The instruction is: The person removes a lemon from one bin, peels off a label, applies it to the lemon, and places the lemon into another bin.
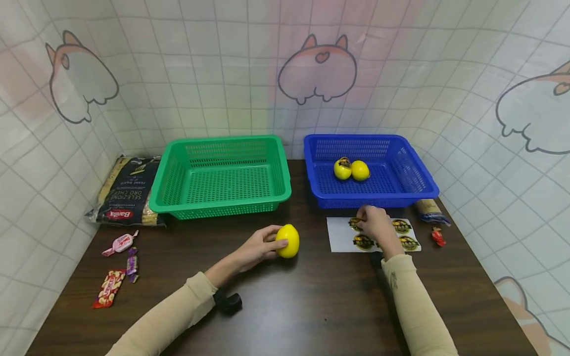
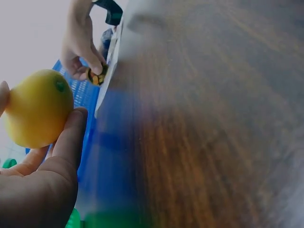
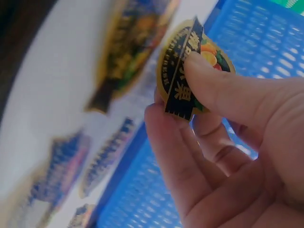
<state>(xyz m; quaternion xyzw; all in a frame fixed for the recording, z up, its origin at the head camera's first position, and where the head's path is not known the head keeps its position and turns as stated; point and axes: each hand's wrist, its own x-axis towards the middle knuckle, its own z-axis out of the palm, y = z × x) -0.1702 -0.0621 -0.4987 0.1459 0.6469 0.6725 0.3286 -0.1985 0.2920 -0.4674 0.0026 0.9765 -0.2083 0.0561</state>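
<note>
My left hand (image 1: 258,248) grips a yellow lemon (image 1: 291,241) above the table, thumb and fingers around its sides. In the left wrist view the lemon (image 2: 40,109) shows a small green spot at one end. Over the white sticker sheet (image 1: 339,238), my right hand (image 1: 377,228) pinches a black-and-gold oval fruit sticker (image 3: 173,71) between thumb and fingers. The right wrist view shows this sticker lifted off the sheet. Several similar stickers (image 1: 363,242) lie on the sheet. Behind it, two lemons (image 1: 359,170) sit in the blue basket (image 1: 369,203); the left one bears a sticker.
A green basket (image 1: 222,210) stands at the back left beside a pasta bag (image 1: 129,190). Wrapped candies (image 1: 122,243) and a red snack packet (image 1: 109,288) lie at left. A red candy (image 1: 438,237) and another bag (image 1: 431,210) lie at right.
</note>
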